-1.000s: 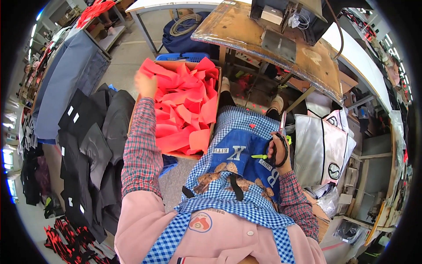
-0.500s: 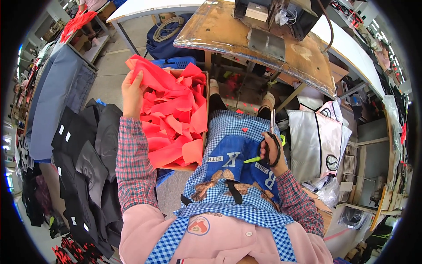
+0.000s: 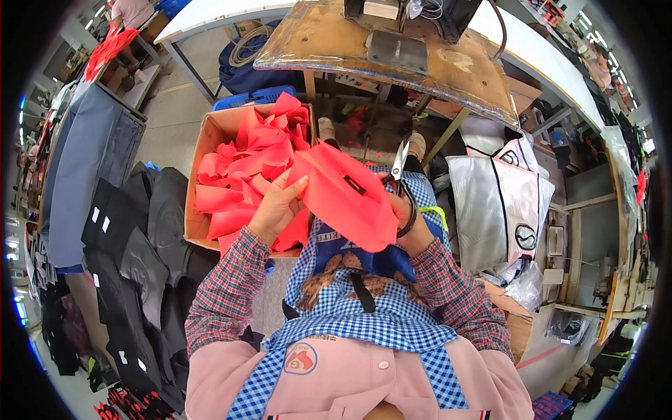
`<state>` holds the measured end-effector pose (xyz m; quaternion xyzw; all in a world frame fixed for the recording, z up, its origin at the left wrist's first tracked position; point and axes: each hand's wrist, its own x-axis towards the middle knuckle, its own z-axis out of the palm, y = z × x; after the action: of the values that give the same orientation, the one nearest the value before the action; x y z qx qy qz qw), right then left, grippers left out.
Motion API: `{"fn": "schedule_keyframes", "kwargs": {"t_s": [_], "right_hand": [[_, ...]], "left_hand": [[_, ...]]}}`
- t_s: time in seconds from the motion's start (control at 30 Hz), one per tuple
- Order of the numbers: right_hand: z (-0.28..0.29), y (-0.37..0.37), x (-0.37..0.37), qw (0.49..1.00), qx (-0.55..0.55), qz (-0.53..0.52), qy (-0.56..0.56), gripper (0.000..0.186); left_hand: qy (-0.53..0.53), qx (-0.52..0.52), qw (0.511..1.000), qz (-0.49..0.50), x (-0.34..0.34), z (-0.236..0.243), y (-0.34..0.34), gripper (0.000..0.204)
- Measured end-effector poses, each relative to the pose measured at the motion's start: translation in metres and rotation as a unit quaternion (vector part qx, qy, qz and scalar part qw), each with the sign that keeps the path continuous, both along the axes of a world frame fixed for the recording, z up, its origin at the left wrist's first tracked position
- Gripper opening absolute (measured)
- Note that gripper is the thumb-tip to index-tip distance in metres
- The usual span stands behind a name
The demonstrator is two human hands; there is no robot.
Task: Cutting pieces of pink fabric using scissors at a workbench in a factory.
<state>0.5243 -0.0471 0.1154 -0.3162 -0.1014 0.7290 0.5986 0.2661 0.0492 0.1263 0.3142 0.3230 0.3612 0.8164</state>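
Observation:
My left hand (image 3: 278, 206) grips a flat red fabric piece (image 3: 346, 213) by its left end. The piece spreads over my lap and bears a small black mark (image 3: 354, 183). My right hand (image 3: 409, 217) is closed on the black-handled scissors (image 3: 397, 170), blades pointing up, beside the piece's right edge; some of its fingers are hidden. Behind my left hand stands a cardboard box (image 3: 194, 222) heaped with red pieces (image 3: 245, 161). My checked blue apron (image 3: 364, 322) lies under both forearms, partly covered by the held piece.
A worn wooden table (image 3: 308, 35) stands ahead, a blue plastic basket (image 3: 231, 103) behind the box. Dark grey pieces (image 3: 143, 280) lie at left, pale padded covers (image 3: 483, 203) at right. Another person (image 3: 129, 14) is at the far upper left, near a grey cloth-covered bench (image 3: 80, 175).
My left hand has drawn a red piece out of the box toward my lap, to the right. My right hand with the scissors has moved slightly up and left to meet it.

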Motion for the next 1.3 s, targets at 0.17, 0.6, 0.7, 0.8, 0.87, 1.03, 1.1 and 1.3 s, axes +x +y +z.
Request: {"fn": "schedule_keyframes", "kwargs": {"t_s": [0.17,0.6,0.7,0.8,0.87,1.03,1.1,1.3], "right_hand": [[0.012,-0.02,0.002,0.991,0.003,0.024,-0.135,0.041],[0.038,-0.021,0.007,0.911,0.175,0.185,-0.325,0.059],[0.056,-0.016,0.013,0.901,0.202,0.227,-0.311,0.057],[0.071,-0.015,0.026,0.894,0.222,0.247,-0.302,0.052],[0.075,-0.019,0.036,0.888,0.18,0.234,-0.352,0.051],[0.073,-0.027,0.072,0.792,0.149,0.155,-0.572,0.049],[0.073,-0.029,0.084,0.723,0.208,0.13,-0.646,0.056],[0.081,-0.028,0.094,0.602,0.248,0.179,-0.738,0.064]], "left_hand": [[0.061,0.027,0.998,0.024,-0.006,-0.018,-0.011,0.03],[0.375,0.6,0.706,0.03,0.01,0.049,0.002,0.055],[0.388,0.638,0.613,-0.258,0.03,0.094,0.007,0.058],[0.389,0.566,0.614,-0.388,0.048,0.108,0.006,0.049],[0.367,0.516,0.659,-0.406,0.054,0.102,0.004,0.039],[0.387,0.41,0.762,-0.318,0.04,0.087,0.001,0.035],[0.37,0.375,0.807,-0.269,0.034,0.086,0.0,0.033],[0.352,0.345,0.827,-0.272,0.035,0.086,0.0,0.034]]}}
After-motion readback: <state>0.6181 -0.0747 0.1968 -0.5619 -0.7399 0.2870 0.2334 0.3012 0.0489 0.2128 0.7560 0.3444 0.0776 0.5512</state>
